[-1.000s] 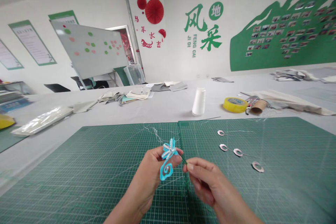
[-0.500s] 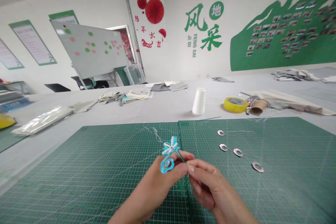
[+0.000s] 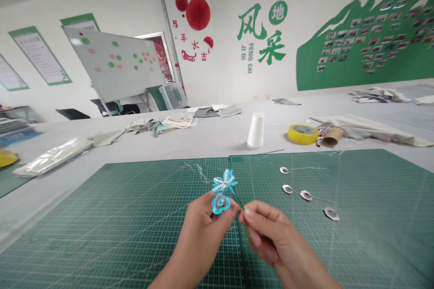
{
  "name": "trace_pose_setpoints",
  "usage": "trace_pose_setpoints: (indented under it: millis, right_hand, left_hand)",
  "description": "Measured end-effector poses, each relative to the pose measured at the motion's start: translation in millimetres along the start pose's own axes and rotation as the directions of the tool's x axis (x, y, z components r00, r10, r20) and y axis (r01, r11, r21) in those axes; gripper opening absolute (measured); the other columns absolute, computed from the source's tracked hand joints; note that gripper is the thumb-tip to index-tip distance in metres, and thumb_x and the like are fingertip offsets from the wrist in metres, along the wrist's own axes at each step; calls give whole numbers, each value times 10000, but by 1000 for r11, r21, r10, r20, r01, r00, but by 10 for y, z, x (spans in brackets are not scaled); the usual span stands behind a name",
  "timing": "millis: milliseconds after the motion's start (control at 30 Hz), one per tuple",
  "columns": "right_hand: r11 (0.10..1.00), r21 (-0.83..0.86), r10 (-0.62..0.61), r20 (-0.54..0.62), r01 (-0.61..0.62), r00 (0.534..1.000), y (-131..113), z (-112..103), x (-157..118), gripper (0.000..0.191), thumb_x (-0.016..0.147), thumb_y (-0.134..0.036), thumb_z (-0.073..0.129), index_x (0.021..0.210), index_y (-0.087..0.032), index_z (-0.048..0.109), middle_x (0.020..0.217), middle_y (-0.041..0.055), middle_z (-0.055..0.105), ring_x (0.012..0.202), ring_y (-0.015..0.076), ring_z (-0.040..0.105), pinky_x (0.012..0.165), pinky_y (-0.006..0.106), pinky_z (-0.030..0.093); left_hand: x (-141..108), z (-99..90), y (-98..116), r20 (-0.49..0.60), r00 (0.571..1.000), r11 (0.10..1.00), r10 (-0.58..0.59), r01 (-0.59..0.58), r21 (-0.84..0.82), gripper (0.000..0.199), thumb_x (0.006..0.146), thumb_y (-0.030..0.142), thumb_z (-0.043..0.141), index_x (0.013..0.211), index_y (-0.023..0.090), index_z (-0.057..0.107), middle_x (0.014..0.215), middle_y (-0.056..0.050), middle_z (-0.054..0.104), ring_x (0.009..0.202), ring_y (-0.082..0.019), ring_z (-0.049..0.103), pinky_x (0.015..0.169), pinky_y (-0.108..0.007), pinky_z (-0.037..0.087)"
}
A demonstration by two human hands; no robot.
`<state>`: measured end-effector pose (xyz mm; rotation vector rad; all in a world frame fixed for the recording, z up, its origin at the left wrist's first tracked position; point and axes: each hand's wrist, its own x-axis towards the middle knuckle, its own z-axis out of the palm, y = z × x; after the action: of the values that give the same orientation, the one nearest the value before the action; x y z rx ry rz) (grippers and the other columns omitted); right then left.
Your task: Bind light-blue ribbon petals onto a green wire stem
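Above the green cutting mats, my two hands meet at a blue flower with white beads along its petals and a thin dark green stem. A blue swirl-shaped piece sits just below the bloom, in front of my left hand. My left hand is closed, with thumb and fingers pinching near the stem and the swirl piece. My right hand is closed too, pinching the stem's lower end between thumb and forefinger. What lies inside the curled fingers is hidden.
Several pale pink rings with fine wires lie on the cutting mat at right. Beyond its far edge stand a white thread cone, a yellow tape roll and a brown cardboard tube. Fabric pieces lie farther back.
The flower has turned and shifted slightly right, and the swirl piece has risen. My left hand's fingers have drawn in behind the flower; my right hand keeps its pinch on the stem.
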<state>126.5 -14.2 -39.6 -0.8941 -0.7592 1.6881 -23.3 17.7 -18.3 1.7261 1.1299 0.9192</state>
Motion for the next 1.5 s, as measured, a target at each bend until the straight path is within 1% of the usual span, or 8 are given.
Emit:
trace_pose_setpoints:
  millis: [167, 367, 567, 700, 867, 1200, 1333, 1500]
  right_hand:
    - [990, -107, -96, -75, 88, 993, -16, -48, 59, 391, 709, -460, 773, 569, -164, 559, 467, -69, 468, 398, 33, 216, 403, 219, 113]
    - [981, -137, -155, -132, 136, 979, 14, -102, 139, 332, 714, -472, 769, 750, -161, 659, 513, -67, 497, 401, 32, 233, 405, 214, 112]
    - [989, -125, -94, -134, 77, 986, -5, -70, 94, 348, 690, -452, 790, 671, -184, 568, 500, -87, 402, 456, 60, 228, 438, 216, 143]
    - [986, -147, -96, -75, 85, 993, 3, -50, 79, 376, 727, -466, 754, 645, -193, 508, 496, -96, 356, 457, 67, 184, 427, 228, 112]
    - [977, -213, -22, 37, 30, 999, 44, -32, 81, 393, 766, -503, 705, 645, -194, 496, 487, -94, 374, 438, 61, 177, 419, 226, 115]
    - [952, -306, 34, 118, 4, 992, 24, -52, 69, 387, 767, -530, 683, 652, -198, 522, 492, -88, 363, 449, 77, 212, 433, 234, 153]
    - [944, -330, 40, 194, 27, 980, -39, -70, 50, 345, 773, -481, 705, 670, -194, 545, 643, -41, 463, 632, 125, 382, 609, 241, 313]
    - [956, -292, 107, 265, -26, 958, -58, -66, 39, 301, 803, -445, 699, 698, -196, 567, 774, 0, 574, 886, 195, 541, 847, 311, 351]
  left_hand:
    - [-106, -25, 50, 61, 974, 888, 219, -225, 402, 275, 941, 236, 488, 767, 216, 701, 746, -42, 648, 714, -190, 572, 664, -291, 389]
    - [-140, -4, 53, 183, 928, 804, 324, -372, 464, 293, 922, 108, 445, 885, 208, 718, 784, -67, 644, 725, -199, 574, 647, -288, 393]
    - [-57, -56, 20, 232, 962, 902, 146, -226, 367, 222, 894, 205, 558, 774, 245, 741, 756, -43, 670, 760, -218, 591, 718, -322, 402]
    - [22, -150, -12, 51, 998, 994, -25, 19, 110, 208, 805, 252, 677, 1006, 253, 729, 1053, -53, 704, 1035, -263, 584, 963, -397, 353]
    - [38, -142, -17, 115, 985, 939, -131, 161, -303, 179, 757, 330, 720, 870, 191, 728, 830, -32, 701, 805, -202, 607, 790, -316, 433]
    - [25, -123, 27, 91, 993, 936, -81, 107, -334, 80, 752, 255, 717, 712, 185, 713, 642, 16, 618, 636, -131, 517, 654, -243, 412]
    - [30, -135, 22, 24, 996, 942, -81, 84, -325, 83, 754, 238, 722, 694, 183, 705, 642, 24, 605, 622, -116, 497, 641, -231, 401]
    - [23, -206, -2, -138, 985, 921, -103, 43, -387, 87, 770, 238, 732, 714, 176, 709, 661, 21, 611, 640, -112, 524, 662, -228, 418]
